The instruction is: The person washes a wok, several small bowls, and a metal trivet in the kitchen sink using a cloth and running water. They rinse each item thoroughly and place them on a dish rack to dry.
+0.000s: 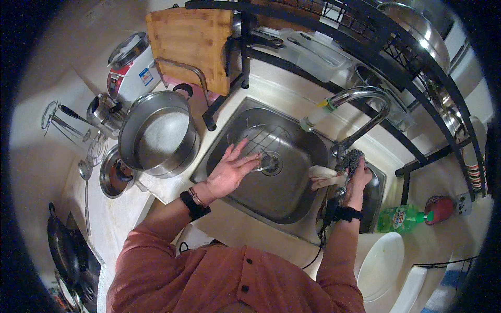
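Note:
My left hand (231,172) reaches over the left part of a stainless steel sink (289,199), fingers spread, its fingertips at the rim of a round wire rack (266,135). Whether it grips the rim cannot be told. The rack lies tilted in the basin, partly over the drain (271,164). On the right, my right hand (361,176) is closed on a grey metal scouring pad (352,159) beside the tap base. A pale cloth (324,176) lies just left of that hand, over the divider between the basins. The chrome faucet (385,102) arches above.
Left of the sink stand a large steel pot (191,135), a steel lid (105,180), a ladle (87,199) and a bamboo cutting board (191,43) in a holder. A black dish rack (415,84) spans the back. Green dish soap (401,218) and a white basin (381,266) are at right.

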Tool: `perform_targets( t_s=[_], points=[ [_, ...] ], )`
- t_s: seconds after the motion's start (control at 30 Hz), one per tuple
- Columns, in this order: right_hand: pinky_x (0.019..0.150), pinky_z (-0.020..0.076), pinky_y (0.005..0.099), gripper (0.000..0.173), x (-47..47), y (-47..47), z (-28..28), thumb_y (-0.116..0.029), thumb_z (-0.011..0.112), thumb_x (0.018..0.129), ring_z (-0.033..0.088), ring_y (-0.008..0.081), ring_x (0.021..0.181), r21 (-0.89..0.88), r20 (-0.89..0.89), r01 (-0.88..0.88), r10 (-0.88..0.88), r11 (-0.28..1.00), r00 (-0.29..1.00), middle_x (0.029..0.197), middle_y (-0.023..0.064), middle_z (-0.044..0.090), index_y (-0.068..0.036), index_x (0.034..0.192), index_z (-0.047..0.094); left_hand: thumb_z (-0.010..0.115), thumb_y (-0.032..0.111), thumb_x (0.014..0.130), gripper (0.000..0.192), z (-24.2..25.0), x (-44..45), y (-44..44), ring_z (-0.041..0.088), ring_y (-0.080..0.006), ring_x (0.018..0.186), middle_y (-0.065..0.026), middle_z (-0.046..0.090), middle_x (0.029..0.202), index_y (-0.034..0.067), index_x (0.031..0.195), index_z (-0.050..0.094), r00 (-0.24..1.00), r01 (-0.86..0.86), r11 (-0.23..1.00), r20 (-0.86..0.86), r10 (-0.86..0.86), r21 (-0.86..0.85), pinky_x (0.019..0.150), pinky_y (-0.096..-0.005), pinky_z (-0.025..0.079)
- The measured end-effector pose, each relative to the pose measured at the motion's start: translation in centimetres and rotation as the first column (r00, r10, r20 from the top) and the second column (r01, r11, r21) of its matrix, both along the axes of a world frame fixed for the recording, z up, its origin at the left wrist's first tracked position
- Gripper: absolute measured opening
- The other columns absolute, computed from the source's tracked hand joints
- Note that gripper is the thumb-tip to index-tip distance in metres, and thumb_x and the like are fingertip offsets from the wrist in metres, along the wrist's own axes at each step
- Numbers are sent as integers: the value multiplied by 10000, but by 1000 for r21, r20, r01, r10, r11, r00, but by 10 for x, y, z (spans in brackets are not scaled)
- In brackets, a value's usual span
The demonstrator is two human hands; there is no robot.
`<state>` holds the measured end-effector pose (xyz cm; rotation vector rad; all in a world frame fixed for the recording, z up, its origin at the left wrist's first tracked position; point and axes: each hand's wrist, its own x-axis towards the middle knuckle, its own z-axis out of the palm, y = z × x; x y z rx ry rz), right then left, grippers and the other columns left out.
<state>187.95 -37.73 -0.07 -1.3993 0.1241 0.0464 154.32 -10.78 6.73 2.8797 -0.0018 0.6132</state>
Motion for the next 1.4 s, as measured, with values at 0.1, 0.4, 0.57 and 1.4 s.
perform_targets(
  t_s=[0.1, 0.4, 0.57, 1.4],
  points=[
    [565, 473, 309, 352, -16, 16, 8, -270, 689, 787, 571, 201, 602, 17, 31, 61, -62, 998, 998, 727, 102, 598, 35, 878, 538, 463, 221, 905, 300, -10, -2, 3, 421, -279, 1207, -31, 520, 1247, 79, 1160, 533, 993, -65, 808, 41, 110, -586, 968, -366, 355],
    [784, 451, 441, 459, -123, 72, -72, -358, 678, 735, 582, 335, 898, -953, -195, -302, 826, -31, 529, 956, 179, 615, -42, 1045, 559, 363, 358, 944, 445, 3, -21, 15, 548, -340, 1069, -105, 390, 1365, 50, 1260, 420, 976, 215, -405, 185, 111, -889, 833, -370, 499],
    [768, 471, 396, 546, -150, 74, -41, -488, 553, 816, 607, 289, 896, -743, -456, -607, 877, -281, 153, 963, 187, 626, 4, 1051, 584, 369, 390, 933, 420, 7, -42, 19, 536, -408, 1055, -121, 373, 1371, 70, 1191, 453, 958, 287, -476, 261, 121, -831, 812, -415, 517],
    [482, 441, 192, 224, -290, 129, 88, -240, 625, 828, 556, 81, 568, -25, -16, -844, 844, 536, 537, 730, 50, 631, -38, 923, 643, 454, 400, 915, 435, -4, -120, -13, 660, -238, 734, -133, 637, 758, -17, 983, 559, 986, 128, -284, 92, 137, -950, 637, -285, 534]
  ],
)
